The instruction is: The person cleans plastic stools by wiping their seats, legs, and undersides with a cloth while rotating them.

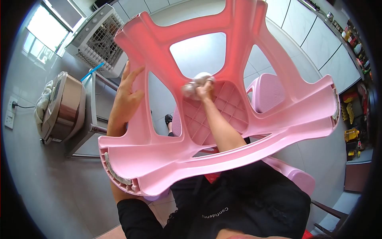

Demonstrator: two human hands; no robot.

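A large pink plastic stool is turned with its ribbed underside and legs toward me. My right hand reaches inside it, closed on a bunched whitish cloth. The cloth presses at the edge of the ribbed seat underside, and part of it is smeared by motion. At the left, my left hand lies against the outside of a stool leg with its fingers spread. Its forearm runs partly behind the stool's near left leg. Greyish pads show in the ends of the two near legs.
Another pink stool stands beyond on the tiled floor. A rice cooker sits on a metal-framed table at left, near an air cooler. White cabinets and a counter with bottles line the right side.
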